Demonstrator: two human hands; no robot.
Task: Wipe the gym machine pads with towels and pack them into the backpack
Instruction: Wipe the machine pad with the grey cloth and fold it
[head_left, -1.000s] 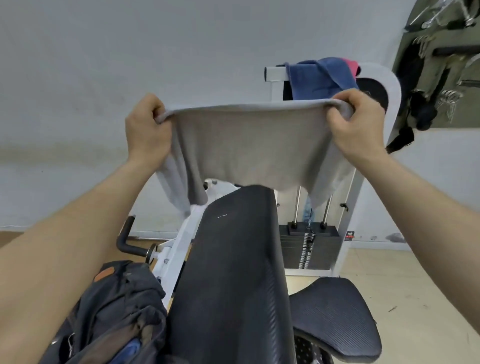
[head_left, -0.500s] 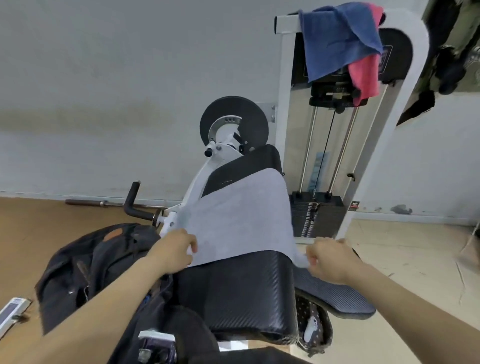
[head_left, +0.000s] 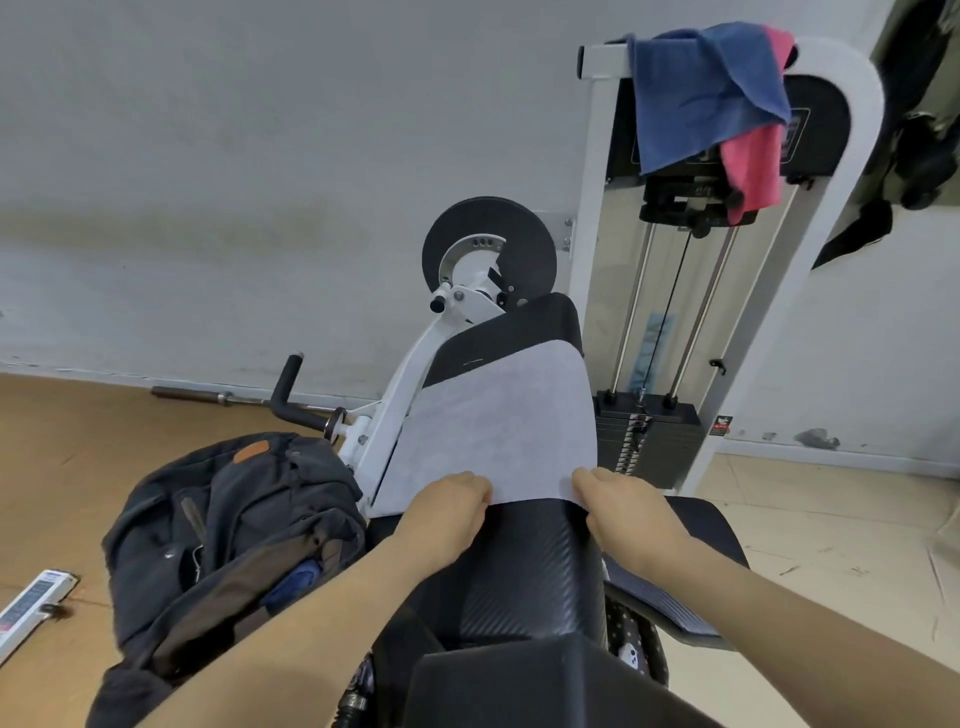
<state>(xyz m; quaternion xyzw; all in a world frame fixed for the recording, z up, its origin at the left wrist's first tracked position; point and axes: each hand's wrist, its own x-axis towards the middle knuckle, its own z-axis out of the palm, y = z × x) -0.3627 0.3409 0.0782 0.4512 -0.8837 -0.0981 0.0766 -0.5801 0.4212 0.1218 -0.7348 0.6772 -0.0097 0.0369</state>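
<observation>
Head view. Grey towel (head_left: 493, 431): spread flat on sloped black pad (head_left: 524, 566), long axis running away from person up slope, far edge short of pad top.
Left hand (head_left: 447, 512): grip pinched on near-left towel corner.
Right hand (head_left: 623, 506): grip curled on near-right corner.
Both hands at near edge, equally close; towel lies ahead and uphill.
Backpack (head_left: 234, 525): open, just left of pad, nearer left hand.
Blue towel (head_left: 696, 93), pink towel (head_left: 753, 166): draped over machine frame, well apart.

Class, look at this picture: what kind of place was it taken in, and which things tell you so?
Most likely a gym: a weight stack in a white machine frame, a long black pad and a barbell lying by the wall.
</observation>
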